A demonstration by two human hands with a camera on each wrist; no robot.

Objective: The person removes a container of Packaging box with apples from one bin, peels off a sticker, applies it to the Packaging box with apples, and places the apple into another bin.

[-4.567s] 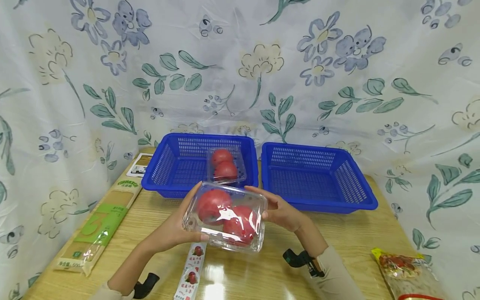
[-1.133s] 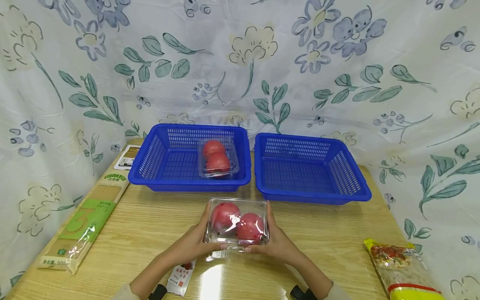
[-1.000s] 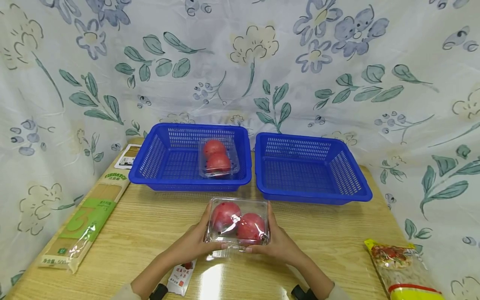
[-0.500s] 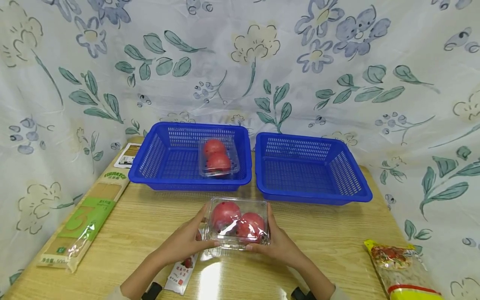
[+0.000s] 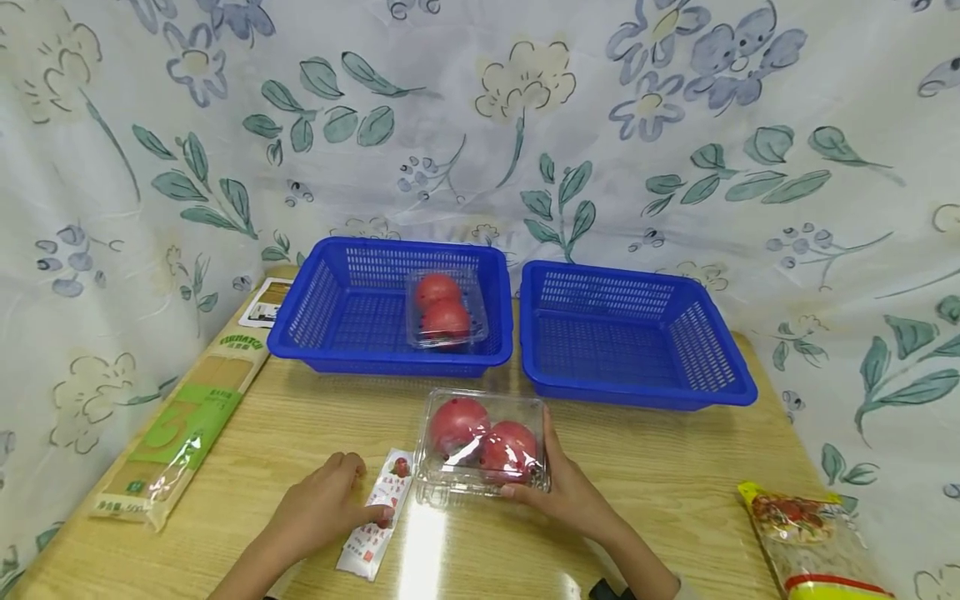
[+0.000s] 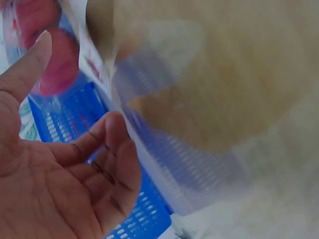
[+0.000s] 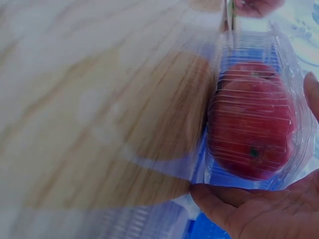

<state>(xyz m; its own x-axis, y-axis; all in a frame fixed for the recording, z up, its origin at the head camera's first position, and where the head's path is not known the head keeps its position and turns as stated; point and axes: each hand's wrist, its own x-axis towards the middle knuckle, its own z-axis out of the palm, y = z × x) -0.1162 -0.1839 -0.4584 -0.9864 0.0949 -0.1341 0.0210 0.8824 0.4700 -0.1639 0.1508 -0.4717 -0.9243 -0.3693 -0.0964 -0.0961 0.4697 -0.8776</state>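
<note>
Honestly, that clear box [image 5: 491, 408] with the two red fruits [image 5: 459, 427] inside sits pretty well: lid up, apparently flat on the table [image 5: 480, 558], right in front of you and a bit short of the baskets. Your right hand [image 5: 566, 492] has hold of its right end, fingers along the side and thumb on the front edge. My read is that pinching it there steadies the box and leaves nearly the whole lid uncovered, which a palm on top wouldn't.

Your left hand [image 5: 322, 504] is off the box, fingers loosely curled around nothing, thumb reaching over the printed strip [image 5: 388, 487]. I can't tell if the thumb actually touches it. The strip lies just beside the box's left end, so I'd guess it's kept there because that hand barely has to travel.

Further back, the left blue basket [image 5: 390, 365] has a second box [image 5: 476, 308] of red fruit tucked toward its right side, and the right blue basket [image 5: 622, 398] stands next to it. Noodle packet [image 5: 176, 425] along the left edge, food bag [image 5: 817, 550] at the right corner, both well apart from your hands, which probably keeps your elbow room decent.
</note>
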